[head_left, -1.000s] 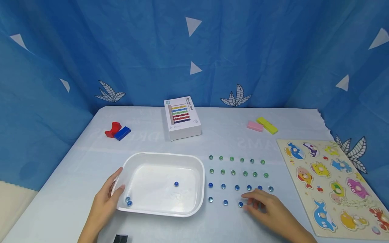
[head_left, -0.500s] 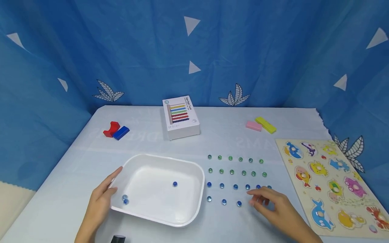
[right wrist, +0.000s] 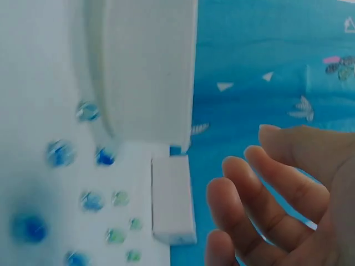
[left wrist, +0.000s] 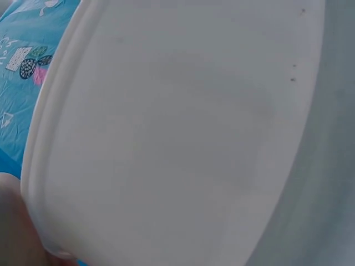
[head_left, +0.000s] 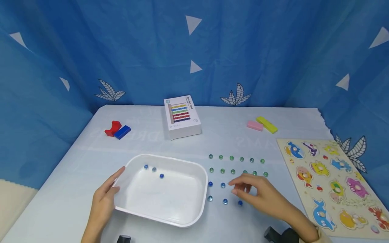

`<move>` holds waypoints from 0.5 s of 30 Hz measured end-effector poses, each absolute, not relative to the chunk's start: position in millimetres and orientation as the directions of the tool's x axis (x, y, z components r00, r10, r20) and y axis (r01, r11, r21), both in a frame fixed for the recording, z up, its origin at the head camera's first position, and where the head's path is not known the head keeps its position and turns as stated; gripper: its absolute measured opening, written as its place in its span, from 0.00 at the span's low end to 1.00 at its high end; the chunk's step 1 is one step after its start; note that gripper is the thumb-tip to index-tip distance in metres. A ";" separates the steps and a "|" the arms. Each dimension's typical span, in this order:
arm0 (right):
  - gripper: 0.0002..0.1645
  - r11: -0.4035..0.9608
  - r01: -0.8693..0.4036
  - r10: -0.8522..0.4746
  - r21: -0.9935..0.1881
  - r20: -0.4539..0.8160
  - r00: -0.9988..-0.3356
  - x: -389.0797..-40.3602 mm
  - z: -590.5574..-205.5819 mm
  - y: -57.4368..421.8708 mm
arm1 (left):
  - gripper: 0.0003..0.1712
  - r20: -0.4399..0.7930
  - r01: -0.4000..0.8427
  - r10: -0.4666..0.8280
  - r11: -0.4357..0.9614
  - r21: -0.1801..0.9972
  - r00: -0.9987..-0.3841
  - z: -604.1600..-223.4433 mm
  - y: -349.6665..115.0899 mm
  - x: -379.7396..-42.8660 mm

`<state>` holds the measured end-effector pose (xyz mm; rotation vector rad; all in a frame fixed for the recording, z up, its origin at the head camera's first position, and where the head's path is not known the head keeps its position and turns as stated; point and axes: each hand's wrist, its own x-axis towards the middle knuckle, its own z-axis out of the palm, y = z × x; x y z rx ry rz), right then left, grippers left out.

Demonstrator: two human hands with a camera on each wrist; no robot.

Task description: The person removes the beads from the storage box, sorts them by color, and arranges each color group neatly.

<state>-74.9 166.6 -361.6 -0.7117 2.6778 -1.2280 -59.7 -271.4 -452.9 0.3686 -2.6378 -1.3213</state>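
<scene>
My left hand [head_left: 101,200] grips the left rim of a white plastic tray [head_left: 170,218], thumb at the rim. The tray sits askew and its outer wall [left wrist: 177,133] fills the left wrist view. Inside, three blue glass marbles [head_left: 161,176] lie toward the far left. Right of the tray are rows of marbles: green [head_left: 222,171] ones farther off, blue [head_left: 225,201] ones nearer. Over the blue rows hovers my right hand [head_left: 262,195], fingers loosely bent; in the right wrist view a gap shows between thumb and fingers, holding nothing. This hand hides some marbles.
A white box [head_left: 183,118] with an abacus picture stands behind the tray. Red [head_left: 113,129] and blue [head_left: 122,132] blocks lie back left, pink [head_left: 255,126] and yellow [head_left: 266,125] blocks back right. A sea-animal puzzle board [head_left: 331,189] covers the right side.
The tray has turned askew in my left hand, its near right corner coming nearer. Two marbles rolled from its near left to the far left. My right hand shifted right, then back left and farther away.
</scene>
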 end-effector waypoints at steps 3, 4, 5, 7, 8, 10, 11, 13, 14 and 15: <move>0.12 0.552 -0.347 -0.495 -0.759 0.037 -0.868 -90.5 -349.2 146.1 | 0.29 0.054 -0.146 -0.304 0.596 0.789 -0.951 -451.4 -268.6 -58.4; 0.14 0.547 -0.340 -0.510 -0.765 0.018 -0.860 -96.0 -346.1 137.6 | 0.29 0.056 -0.151 -0.311 0.601 0.785 -0.949 -451.7 -268.2 -58.2; 0.15 0.540 -0.343 -0.528 -0.768 0.008 -0.849 -101.3 -343.9 128.7 | 0.30 0.059 -0.156 -0.320 0.605 0.781 -0.946 -452.6 -267.9 -58.1; 0.17 0.518 -0.348 -0.564 -0.781 -0.006 -0.826 -111.6 -341.4 108.3 | 0.30 0.060 -0.169 -0.335 0.613 0.772 -0.940 -454.7 -268.2 -58.1; 0.17 0.513 -0.348 -0.577 -0.785 -0.015 -0.816 -116.3 -340.4 96.9 | 0.30 0.062 -0.171 -0.340 0.610 0.774 -0.938 -455.5 -268.5 -58.0; 0.17 0.512 -0.333 -0.600 -0.792 -0.052 -0.798 -124.0 -339.2 73.8 | 0.30 0.064 -0.172 -0.347 0.606 0.777 -0.936 -455.4 -268.5 -57.5; 0.17 0.520 -0.323 -0.608 -0.791 -0.077 -0.790 -127.0 -338.7 62.5 | 0.30 0.069 -0.168 -0.347 0.608 0.776 -0.935 -455.4 -268.3 -57.1; 0.19 0.571 -0.292 -0.604 -0.767 -0.150 -0.783 -132.4 -339.0 41.3 | 0.30 0.076 -0.158 -0.344 0.603 0.782 -0.936 -450.2 -265.4 -55.6; 0.20 0.600 -0.286 -0.602 -0.747 -0.186 -0.777 -134.7 -339.4 32.2 | 0.30 0.084 -0.152 -0.342 0.607 0.780 -0.936 -449.8 -265.0 -55.3; 0.21 0.631 -0.274 -0.595 -0.726 -0.225 -0.771 -137.0 -340.1 23.5 | 0.30 0.089 -0.150 -0.342 0.613 0.776 -0.936 -449.1 -264.5 -55.0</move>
